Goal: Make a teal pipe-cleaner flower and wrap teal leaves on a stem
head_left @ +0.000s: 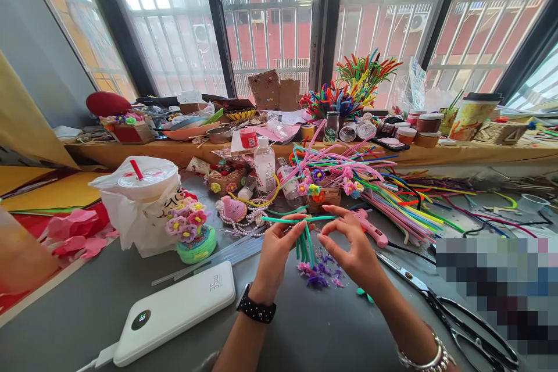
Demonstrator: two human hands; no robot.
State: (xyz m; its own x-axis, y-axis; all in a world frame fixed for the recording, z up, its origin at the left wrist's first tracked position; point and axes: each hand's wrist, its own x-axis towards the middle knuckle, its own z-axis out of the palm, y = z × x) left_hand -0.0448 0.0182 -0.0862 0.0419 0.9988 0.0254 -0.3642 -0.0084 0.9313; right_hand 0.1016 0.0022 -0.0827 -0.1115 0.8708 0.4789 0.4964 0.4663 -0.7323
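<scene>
My left hand (pixel 279 250) pinches a bundle of teal-green pipe cleaners (pixel 305 247) between thumb and fingers. Their stems hang down, with pink and purple tips at the bottom. One green strand lies crosswise over the top of the bundle, reaching left and right. My right hand (pixel 351 244) is by the right end of that strand, its thumb and index fingertip a little apart. Whether its fingers touch the strand is hard to see. Purple and pink fuzzy clippings (pixel 320 276) lie on the table below.
Black-handled scissors (pixel 444 308) and a pink glue gun (pixel 370 228) lie to the right. On the left are a white power bank (pixel 176 314), a small flower pot ornament (pixel 196 244) and a bagged drink cup (pixel 143 203). Loose pipe cleaners (pixel 401 209) spread behind my hands.
</scene>
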